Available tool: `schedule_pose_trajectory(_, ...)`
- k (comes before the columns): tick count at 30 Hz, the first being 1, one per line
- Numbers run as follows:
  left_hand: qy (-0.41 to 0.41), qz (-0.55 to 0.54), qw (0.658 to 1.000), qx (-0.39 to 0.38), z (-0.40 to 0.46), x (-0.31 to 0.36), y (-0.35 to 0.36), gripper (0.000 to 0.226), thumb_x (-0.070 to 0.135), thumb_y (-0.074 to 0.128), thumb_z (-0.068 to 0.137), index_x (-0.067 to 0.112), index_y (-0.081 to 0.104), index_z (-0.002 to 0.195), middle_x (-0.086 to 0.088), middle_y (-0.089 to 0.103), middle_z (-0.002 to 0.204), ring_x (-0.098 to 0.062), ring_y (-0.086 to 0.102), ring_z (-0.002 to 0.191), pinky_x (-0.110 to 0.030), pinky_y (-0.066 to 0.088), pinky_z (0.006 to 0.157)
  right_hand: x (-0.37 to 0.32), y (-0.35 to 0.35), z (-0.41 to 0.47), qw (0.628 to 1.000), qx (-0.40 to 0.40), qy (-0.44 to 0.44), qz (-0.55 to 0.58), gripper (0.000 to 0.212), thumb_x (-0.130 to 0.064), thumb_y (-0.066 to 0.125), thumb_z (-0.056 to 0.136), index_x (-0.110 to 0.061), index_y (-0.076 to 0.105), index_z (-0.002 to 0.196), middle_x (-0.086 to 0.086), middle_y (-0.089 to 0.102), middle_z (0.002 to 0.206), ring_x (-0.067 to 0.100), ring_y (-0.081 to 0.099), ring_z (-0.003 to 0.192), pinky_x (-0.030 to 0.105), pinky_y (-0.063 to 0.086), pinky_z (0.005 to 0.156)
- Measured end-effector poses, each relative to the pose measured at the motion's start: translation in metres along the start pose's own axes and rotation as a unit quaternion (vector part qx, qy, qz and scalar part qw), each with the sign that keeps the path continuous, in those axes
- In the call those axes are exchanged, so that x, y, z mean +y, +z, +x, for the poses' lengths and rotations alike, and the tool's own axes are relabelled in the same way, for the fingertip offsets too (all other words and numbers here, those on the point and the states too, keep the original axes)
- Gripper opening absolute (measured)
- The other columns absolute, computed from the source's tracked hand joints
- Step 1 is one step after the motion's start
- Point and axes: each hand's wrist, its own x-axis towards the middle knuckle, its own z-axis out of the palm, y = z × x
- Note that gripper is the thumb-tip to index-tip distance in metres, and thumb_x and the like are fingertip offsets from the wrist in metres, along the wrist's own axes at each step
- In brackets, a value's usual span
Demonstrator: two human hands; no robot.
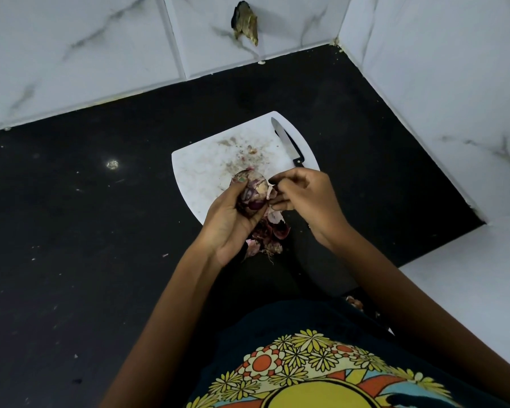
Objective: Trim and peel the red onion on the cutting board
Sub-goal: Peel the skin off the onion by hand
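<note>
Black counter; left hand (228,222) grips red onion (252,191), long axis toward wall.

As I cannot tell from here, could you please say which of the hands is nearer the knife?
Right. The right hand is just below the knife handle; the left hand is farther, holding the onion.

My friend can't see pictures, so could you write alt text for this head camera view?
Two bare hands peel a red onion over a white cutting board: the left hand grips it, the right hand pinches skin. A knife lies on the board; peels pile on the black counter.
</note>
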Motion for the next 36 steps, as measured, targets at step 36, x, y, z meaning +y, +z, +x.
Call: schedule_pose_trajectory(36, -0.044, 0.057, 0.997, 0.037, -0.002, -0.003, -0.004, 0.015, 0.031, 0.054, 0.093, 0.018, 0.063, 0.093, 0.003, 0.069, 0.088, -0.009, 0.061, 0.086, -0.027, 0.043, 0.075, 0.016, -0.002, 0.004, 0.999, -0.028, -0.039, -0.025, 0.022, -0.018, 0.068, 0.086, -0.009, 0.064, 0.105, 0.009, 0.068, 0.098, 0.014, 0.068, 0.083, 0.027, 0.058, 0.072)
